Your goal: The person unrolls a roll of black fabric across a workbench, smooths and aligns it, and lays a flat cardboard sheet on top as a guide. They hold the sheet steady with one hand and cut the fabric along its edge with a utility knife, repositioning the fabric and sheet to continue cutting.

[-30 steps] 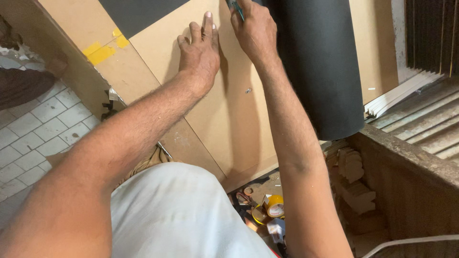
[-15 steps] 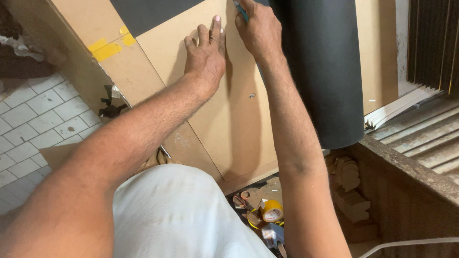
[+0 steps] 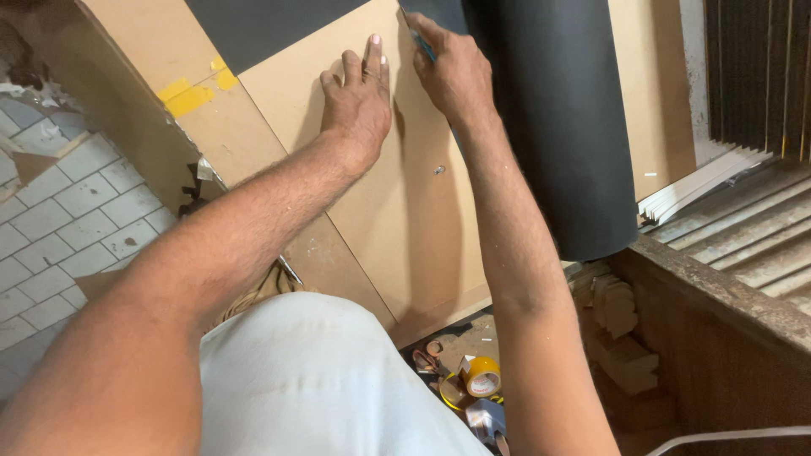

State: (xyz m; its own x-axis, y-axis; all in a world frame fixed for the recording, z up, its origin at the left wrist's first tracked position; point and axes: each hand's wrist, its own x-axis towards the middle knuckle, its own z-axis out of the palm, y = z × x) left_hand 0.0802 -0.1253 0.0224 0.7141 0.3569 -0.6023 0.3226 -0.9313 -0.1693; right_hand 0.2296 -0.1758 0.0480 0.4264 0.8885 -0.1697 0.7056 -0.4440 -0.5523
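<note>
Marking along the edge of a board. The left hand [image 3: 359,105] lies flat, fingers spread and straight, pressing down on the tan fibreboard panel [image 3: 405,211] and grasping nothing. The right hand [image 3: 452,72] is curled around a slim blue-green tool [image 3: 422,44], apparently a pen or blade, whose tip sits at the panel's upper right edge, just beside the roll of black sheet material [image 3: 557,127] that stands against the panel. The step in hand appears to be drawing or cutting a line along that edge; continuing it would call for firm pressure from the flat hand so the panel does not shift, and a steady pull of the tool down the edge. A dark sheet [image 3: 270,25] and strips of yellow tape [image 3: 190,93] lie on the larger board [image 3: 127,59] beneath. Below, on the floor, sit a roll of yellow tape [image 3: 481,376] and small clutter; pale tiled flooring [image 3: 59,228] lies to the left and a rough wooden ledge [image 3: 718,295] to the right.
</note>
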